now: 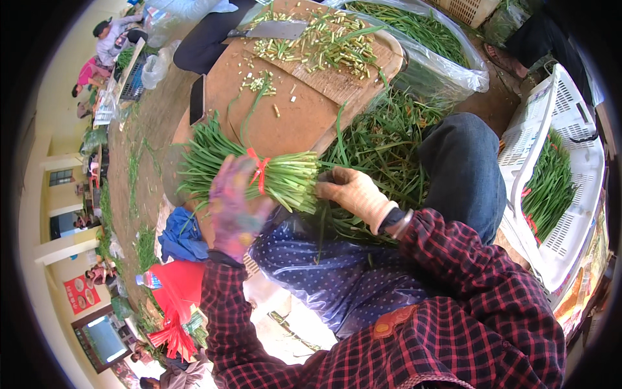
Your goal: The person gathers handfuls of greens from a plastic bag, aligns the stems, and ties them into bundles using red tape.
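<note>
Head view, gloved left hand (234, 206), stalk bundle (259, 174)

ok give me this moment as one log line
left hand: gloved, on tied green stalk bundle | right hand: gloved, at bundle's cut ends | wooden board: cleaver, cut bits

A red poster (81, 293) with round pictures is hanging on the pale wall at far left; below it a dark-framed screen (102, 340) is glowing pale blue-green.
</note>
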Tool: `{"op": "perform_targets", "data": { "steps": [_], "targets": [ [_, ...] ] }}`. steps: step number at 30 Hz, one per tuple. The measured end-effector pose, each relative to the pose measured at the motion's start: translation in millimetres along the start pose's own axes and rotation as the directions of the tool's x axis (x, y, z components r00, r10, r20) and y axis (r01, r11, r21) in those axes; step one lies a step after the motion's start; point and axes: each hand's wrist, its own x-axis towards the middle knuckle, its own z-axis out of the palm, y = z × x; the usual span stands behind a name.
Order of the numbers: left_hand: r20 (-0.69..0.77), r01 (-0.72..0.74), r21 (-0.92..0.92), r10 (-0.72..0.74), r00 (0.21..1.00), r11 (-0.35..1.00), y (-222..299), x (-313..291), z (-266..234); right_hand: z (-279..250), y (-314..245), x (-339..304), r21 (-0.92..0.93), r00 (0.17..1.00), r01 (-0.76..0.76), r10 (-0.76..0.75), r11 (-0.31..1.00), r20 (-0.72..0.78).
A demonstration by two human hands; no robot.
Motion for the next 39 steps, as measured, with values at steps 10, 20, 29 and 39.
{"op": "perform_targets", "data": {
  "steps": [10, 20, 29, 39],
  "targets": [
    [0.324, 0.285, -0.937, -0.812, 0.485, -0.203, 53.3, -78.9, 63.0, 7.3, -18.8, 16.6, -0.333, 0.976, 0.113, -0.167, 0.936, -0.138],
    [0.516, -0.217, -0.605, -0.585, 0.626, -0.766, 61.0, -37.2, 102.2, 18.7, -6.7, 33.3, -0.178, 0.971, 0.204, -0.222, 0.963, -0.086],
    [0.435, -0.054, -0.674, -0.455, 0.777, -0.737, 79.8, -48.6, 79.1, 2.8, -12.5, -33.0, -0.034, 0.956, 0.29, -0.291, 0.956, -0.031],
    [0.534, -0.016, -0.624, -0.441, 0.722, -0.781, 126.6, -37.9, 60.7, -15.4, -42.7, -74.1, -0.834, 0.555, 0.55, -0.766, 0.045, 0.324]
  ]
}}
